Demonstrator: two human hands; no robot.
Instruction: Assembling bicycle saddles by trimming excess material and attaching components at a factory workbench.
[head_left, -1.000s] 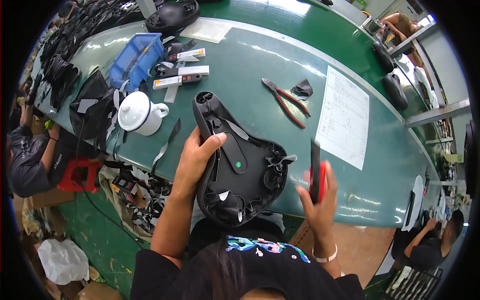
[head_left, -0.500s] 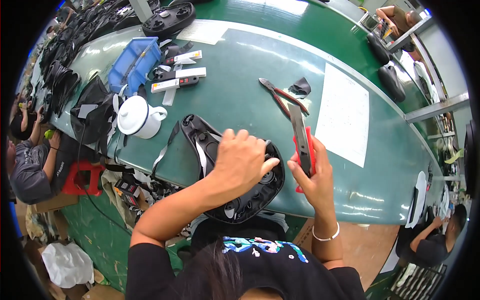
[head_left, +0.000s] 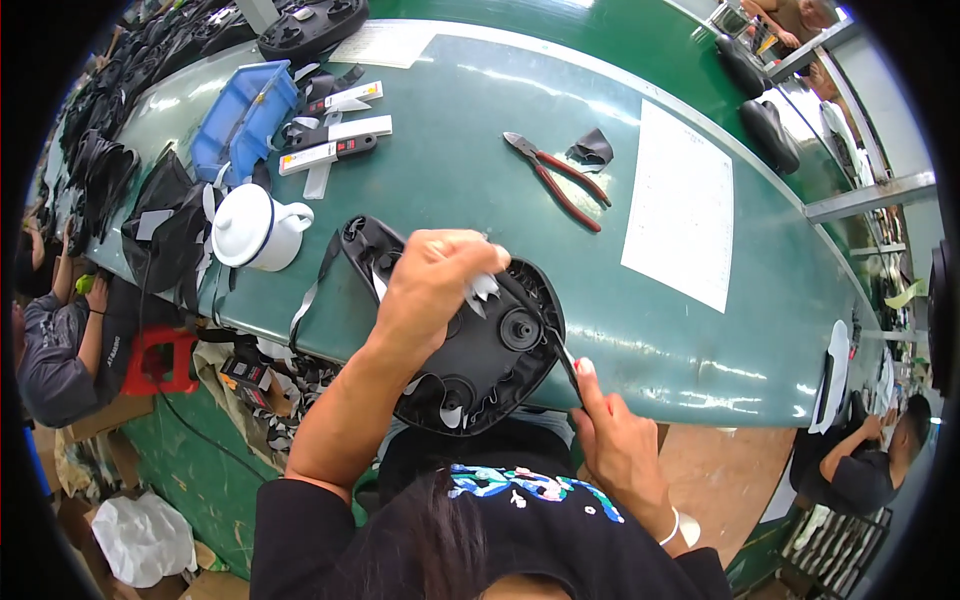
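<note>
A black saddle (head_left: 485, 358) lies underside up at the table's near edge, its narrow end toward the far left. My left hand (head_left: 430, 285) is closed above its middle, pinching a strip of cover material (head_left: 483, 290) whose pale, ragged end hangs below the fingers. A dark length of it seems to run to the saddle's right rim. My right hand (head_left: 615, 440) grips a utility knife (head_left: 570, 372), with the blade at that right rim. The fingers hide most of the knife's handle. Loose cover edges curl along the near rim.
Red-handled cutting pliers (head_left: 555, 182), a black scrap (head_left: 592, 148) and a paper sheet (head_left: 680, 205) lie beyond the saddle. At left stand a lidded white mug (head_left: 258, 228) and a blue bin (head_left: 240, 120), near blade packs (head_left: 330, 152). Co-workers sit at both sides.
My right hand has brought the knife down and nearer, from upright beside the saddle to its right rim. My left hand has lifted a strip and moved slightly left.
</note>
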